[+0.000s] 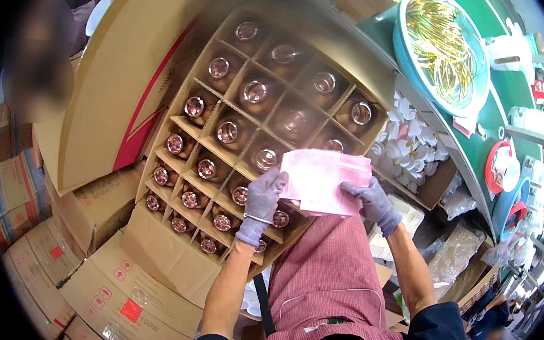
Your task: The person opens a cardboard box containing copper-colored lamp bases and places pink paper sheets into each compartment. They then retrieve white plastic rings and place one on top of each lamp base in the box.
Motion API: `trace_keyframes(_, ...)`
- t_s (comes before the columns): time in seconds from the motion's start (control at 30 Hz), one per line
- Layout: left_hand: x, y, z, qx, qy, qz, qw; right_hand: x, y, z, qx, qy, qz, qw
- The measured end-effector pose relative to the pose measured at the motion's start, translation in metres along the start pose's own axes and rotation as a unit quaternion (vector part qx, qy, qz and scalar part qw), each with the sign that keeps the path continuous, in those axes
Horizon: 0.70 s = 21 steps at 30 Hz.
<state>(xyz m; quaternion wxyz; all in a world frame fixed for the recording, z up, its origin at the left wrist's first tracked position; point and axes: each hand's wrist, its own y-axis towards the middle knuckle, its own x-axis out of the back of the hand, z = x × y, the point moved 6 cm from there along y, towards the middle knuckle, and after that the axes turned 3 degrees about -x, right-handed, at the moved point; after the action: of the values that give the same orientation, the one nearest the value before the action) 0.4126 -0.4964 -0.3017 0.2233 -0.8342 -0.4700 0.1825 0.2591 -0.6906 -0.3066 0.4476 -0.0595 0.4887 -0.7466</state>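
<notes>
Both my hands wear grey gloves and hold a flat pink packet (320, 179) between them. My left hand (262, 200) grips its left edge, with a thin bracelet at the wrist. My right hand (375, 204) grips its right edge. The packet hovers over the near right corner of an open cardboard box (169, 261) with a divider grid. Each cell of the grid holds a brown bottle (227, 132) with a shiny round top. I wear a red checked apron (327, 283).
The box's flap (122, 81) stands open at the left. Flat cartons (103, 291) lie below left. At the right, a blue basin (444, 49) holds gold rings on a green table, with a carton of white pieces (408, 149) beneath. Another person is at the upper left.
</notes>
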Motion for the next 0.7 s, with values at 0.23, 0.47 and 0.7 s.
trace_keyframes(0.23,-0.001,0.006,0.001,0.052,-0.169,0.023,0.984,0.053,-0.021,-0.006,-0.014,0.326,0.013,0.945)
trace_keyframes(0.47,-0.035,0.006,-0.008,0.011,-0.172,0.138,0.975,0.002,-0.007,0.012,-0.017,0.163,0.056,0.985)
trace_keyframes(0.7,-0.032,0.021,-0.030,0.073,-0.005,0.090,0.993,0.009,0.003,0.015,0.010,0.068,0.028,0.997)
